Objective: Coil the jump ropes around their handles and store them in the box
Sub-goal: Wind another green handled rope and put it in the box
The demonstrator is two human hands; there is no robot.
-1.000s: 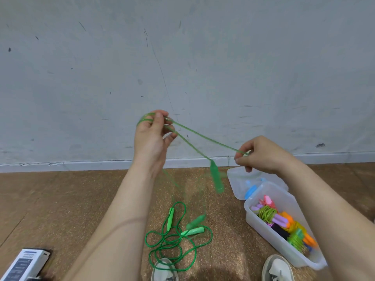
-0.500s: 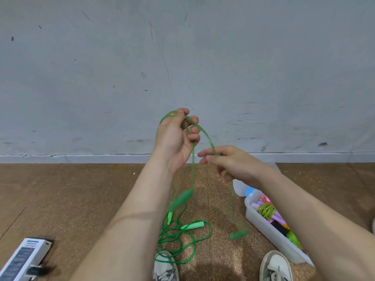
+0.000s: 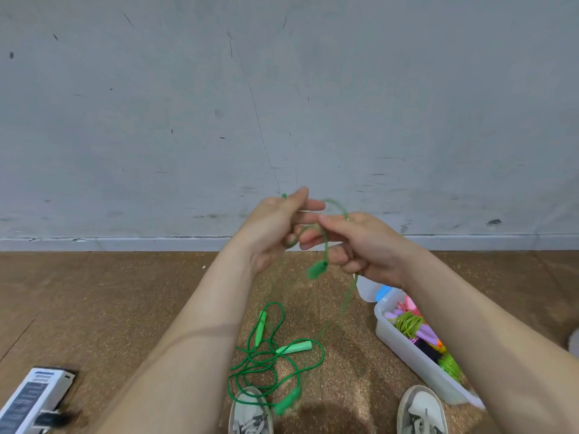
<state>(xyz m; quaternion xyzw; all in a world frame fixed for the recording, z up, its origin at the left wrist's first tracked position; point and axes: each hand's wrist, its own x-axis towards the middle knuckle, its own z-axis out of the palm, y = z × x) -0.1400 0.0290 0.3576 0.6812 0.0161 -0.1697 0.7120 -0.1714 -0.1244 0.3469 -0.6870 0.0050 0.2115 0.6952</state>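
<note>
A scuffed grey wall (image 3: 188,120) and speckled brown floor (image 3: 94,308) face you. Your left hand (image 3: 272,230) holds loops of a green jump rope (image 3: 326,250). Your right hand (image 3: 369,245) pinches it just beside, and one handle (image 3: 317,270) dangles below your fingers. A second green rope (image 3: 269,358) lies tangled near your shoes. The clear plastic box (image 3: 404,349) on your right holds coiled ropes (image 3: 407,324), yellow-green, purple and pink among them.

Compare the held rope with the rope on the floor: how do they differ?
The held rope is gripped by the left hand and right hand; the floor rope lies untouched. The held rope hangs in strands, its handle dangling; the floor rope is a loose tangle. Both are green.
</note>
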